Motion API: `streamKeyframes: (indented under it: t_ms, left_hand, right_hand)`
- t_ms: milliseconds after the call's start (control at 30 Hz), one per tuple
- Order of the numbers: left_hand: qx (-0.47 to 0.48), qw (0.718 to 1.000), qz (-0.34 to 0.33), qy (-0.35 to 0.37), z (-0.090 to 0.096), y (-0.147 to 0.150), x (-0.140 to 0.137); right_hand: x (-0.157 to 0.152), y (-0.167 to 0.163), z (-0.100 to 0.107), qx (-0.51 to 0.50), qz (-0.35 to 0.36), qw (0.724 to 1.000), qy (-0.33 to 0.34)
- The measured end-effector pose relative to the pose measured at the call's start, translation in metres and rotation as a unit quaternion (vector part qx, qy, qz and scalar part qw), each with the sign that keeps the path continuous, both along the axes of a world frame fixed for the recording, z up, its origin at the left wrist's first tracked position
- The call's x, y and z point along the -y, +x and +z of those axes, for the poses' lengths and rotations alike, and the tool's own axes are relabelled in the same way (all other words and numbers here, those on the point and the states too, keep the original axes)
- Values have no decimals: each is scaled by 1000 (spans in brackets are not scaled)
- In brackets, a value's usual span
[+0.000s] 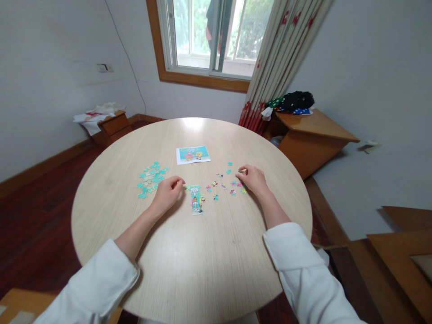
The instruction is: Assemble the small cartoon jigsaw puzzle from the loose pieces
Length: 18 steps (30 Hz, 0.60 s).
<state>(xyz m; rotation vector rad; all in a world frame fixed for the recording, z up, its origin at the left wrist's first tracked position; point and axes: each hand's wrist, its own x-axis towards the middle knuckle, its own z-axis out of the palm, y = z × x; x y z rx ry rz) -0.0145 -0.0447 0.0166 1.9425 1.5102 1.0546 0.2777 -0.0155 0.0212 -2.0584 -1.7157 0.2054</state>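
Observation:
My left hand point(168, 194) is closed in a loose pinch at the left edge of a partly joined jigsaw puzzle point(195, 200). Whether anything sits between those fingertips is hidden. On the right, my right hand point(253, 179) pinches a small jigsaw piece point(240, 171), of which only a dark edge shows. Pink and yellow loose pieces point(232, 192) lie around and below the right fingers. Two teal pieces point(230, 167) rest just beyond them. Between the hands, more mixed pieces point(215, 184) are scattered right of the joined section.
A spread of mostly teal pieces point(148, 180) lies left of my left hand. The printed reference picture point(193, 155) is flat near the middle of the round wooden table point(175, 265). Behind stand a window point(216, 40), a curtain point(273, 58) and a cabinet point(313, 130) with cloth on top.

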Motion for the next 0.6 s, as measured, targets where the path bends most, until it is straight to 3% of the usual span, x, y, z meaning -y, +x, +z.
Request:
streamKeyframes:
  t_ms: [600]
  left_hand:
    - [10,1000,14,4,0,-1,-1]
  right_hand:
    - [0,9,0,-26,-33,993,107]
